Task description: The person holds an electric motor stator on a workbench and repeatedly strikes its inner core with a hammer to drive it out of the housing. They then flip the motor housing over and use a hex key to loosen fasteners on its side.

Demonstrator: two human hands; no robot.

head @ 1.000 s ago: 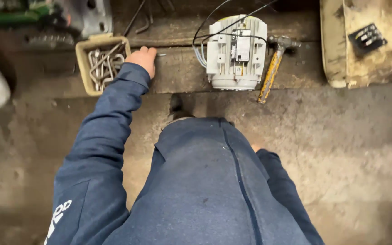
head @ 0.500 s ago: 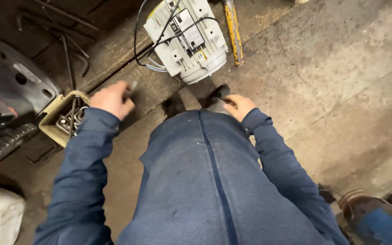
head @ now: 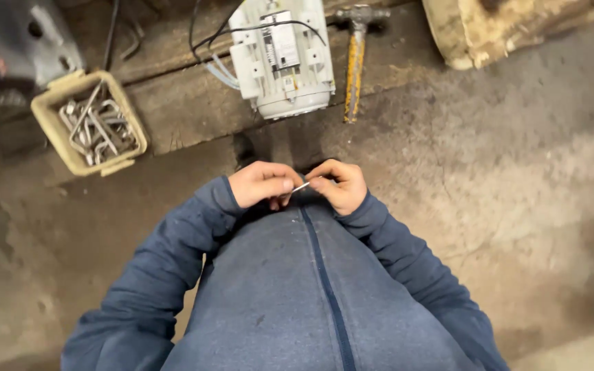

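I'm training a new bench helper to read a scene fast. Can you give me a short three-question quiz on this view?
1. True or false: both hands are together on one thin metal piece.
2. Which lies right beside the white electric motor? A) a saw B) a hammer C) a paint can
3. Fill in: the tan box holds a pile of bent metal ____.

Key
1. True: the left hand and the right hand each have a grip on the thin metal piece in front of the blue jacket.
2. B: the hammer lies to the motor's right.
3. Hooks: they lie in the tan box at the left.
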